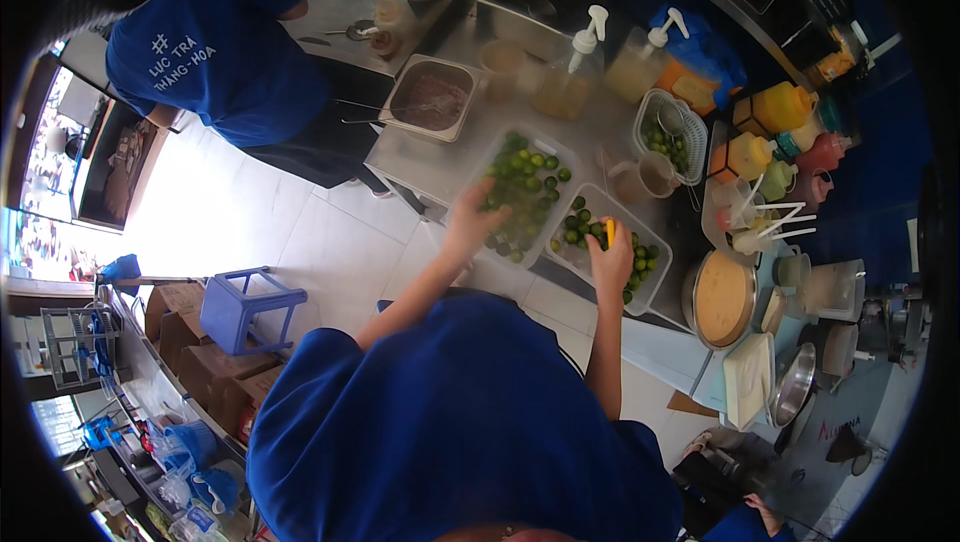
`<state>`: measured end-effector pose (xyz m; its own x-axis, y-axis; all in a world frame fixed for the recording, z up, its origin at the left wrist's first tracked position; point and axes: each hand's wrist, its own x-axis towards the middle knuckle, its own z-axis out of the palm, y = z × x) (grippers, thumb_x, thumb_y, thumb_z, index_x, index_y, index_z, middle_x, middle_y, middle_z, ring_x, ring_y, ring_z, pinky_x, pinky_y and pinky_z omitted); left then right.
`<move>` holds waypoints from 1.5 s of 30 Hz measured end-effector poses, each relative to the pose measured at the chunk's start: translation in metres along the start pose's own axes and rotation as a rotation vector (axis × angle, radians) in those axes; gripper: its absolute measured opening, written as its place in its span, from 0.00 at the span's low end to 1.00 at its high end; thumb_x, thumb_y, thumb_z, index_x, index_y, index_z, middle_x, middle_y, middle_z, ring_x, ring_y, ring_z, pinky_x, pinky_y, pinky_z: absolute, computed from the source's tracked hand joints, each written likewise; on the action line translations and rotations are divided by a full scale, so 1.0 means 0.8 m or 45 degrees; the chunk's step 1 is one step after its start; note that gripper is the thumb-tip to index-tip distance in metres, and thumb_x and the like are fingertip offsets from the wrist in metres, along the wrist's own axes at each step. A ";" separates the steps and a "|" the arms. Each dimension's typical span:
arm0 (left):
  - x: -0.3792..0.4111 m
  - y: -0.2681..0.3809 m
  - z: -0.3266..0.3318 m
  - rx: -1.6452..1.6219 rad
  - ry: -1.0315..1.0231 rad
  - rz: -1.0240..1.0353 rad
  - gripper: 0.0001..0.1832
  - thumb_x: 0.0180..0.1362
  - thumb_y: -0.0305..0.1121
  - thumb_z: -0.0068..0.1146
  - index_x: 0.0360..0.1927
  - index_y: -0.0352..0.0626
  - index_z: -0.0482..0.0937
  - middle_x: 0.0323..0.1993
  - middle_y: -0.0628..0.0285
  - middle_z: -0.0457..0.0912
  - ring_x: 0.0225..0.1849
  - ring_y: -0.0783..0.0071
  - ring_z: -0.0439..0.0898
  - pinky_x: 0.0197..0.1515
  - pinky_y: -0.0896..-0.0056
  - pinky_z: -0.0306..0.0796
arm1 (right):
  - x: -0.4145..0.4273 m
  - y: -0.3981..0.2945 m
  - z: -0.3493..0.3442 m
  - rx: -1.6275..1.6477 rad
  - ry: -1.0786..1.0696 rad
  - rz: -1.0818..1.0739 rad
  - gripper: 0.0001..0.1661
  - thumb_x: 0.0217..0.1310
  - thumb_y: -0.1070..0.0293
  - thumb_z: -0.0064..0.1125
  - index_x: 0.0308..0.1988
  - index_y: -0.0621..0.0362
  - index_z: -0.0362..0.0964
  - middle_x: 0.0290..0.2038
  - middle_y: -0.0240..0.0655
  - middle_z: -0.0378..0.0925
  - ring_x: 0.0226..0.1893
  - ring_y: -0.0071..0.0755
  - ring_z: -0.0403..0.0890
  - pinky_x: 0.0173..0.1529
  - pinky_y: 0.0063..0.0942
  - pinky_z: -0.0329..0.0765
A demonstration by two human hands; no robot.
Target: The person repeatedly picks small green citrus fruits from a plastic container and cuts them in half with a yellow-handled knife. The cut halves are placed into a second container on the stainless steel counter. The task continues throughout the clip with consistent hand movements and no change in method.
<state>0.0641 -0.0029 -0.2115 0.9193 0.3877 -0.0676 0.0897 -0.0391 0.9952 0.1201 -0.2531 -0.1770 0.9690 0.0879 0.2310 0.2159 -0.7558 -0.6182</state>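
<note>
My left hand (471, 225) is over the near edge of a clear plastic tub (568, 155) that holds many small green citrus fruits (532, 183). Its fingers are spread, and nothing shows between them. A second clear tub (637, 305), to the right, holds more of the green fruits (643, 263). Above that tub, my right hand (613, 260) grips a small tool with a yellow handle (610, 231); the tool's working end is hidden.
Behind the tubs stand a steel pan (431, 97) with utensils, pump bottles (570, 84), a measuring jug (651, 178) and a fruit basket (697, 140). Squeeze bottles (750, 155) and a large steel bowl (721, 298) are rightward. A co-worker (225, 54) stands left; a blue stool (251, 309) is on the floor.
</note>
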 end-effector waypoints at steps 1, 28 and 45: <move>-0.002 -0.006 -0.001 0.071 -0.031 -0.025 0.32 0.52 0.35 0.64 0.62 0.39 0.69 0.55 0.49 0.77 0.55 0.63 0.77 0.53 0.69 0.71 | 0.003 0.018 0.009 -0.109 -0.071 0.070 0.28 0.47 0.72 0.67 0.51 0.52 0.70 0.47 0.41 0.75 0.46 0.48 0.78 0.47 0.38 0.74; -0.035 0.103 0.030 -0.134 -0.498 0.109 0.20 0.52 0.26 0.65 0.50 0.40 0.76 0.49 0.61 0.77 0.40 0.80 0.79 0.40 0.77 0.72 | -0.010 -0.110 -0.022 0.861 -0.400 0.190 0.17 0.66 0.56 0.56 0.35 0.59 0.69 0.19 0.27 0.72 0.19 0.18 0.73 0.26 0.20 0.67; -0.024 0.109 0.010 -0.622 -0.242 -0.110 0.20 0.58 0.25 0.60 0.54 0.31 0.74 0.48 0.59 0.80 0.40 0.74 0.80 0.43 0.75 0.72 | -0.067 -0.134 -0.038 0.013 -0.023 -0.229 0.10 0.63 0.61 0.57 0.36 0.55 0.69 0.26 0.36 0.78 0.23 0.43 0.79 0.25 0.34 0.72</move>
<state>0.0571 -0.0214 -0.1244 0.9738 0.1951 -0.1169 0.0205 0.4366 0.8994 0.0411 -0.1960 -0.1004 0.9167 0.2329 0.3248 0.3870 -0.7201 -0.5759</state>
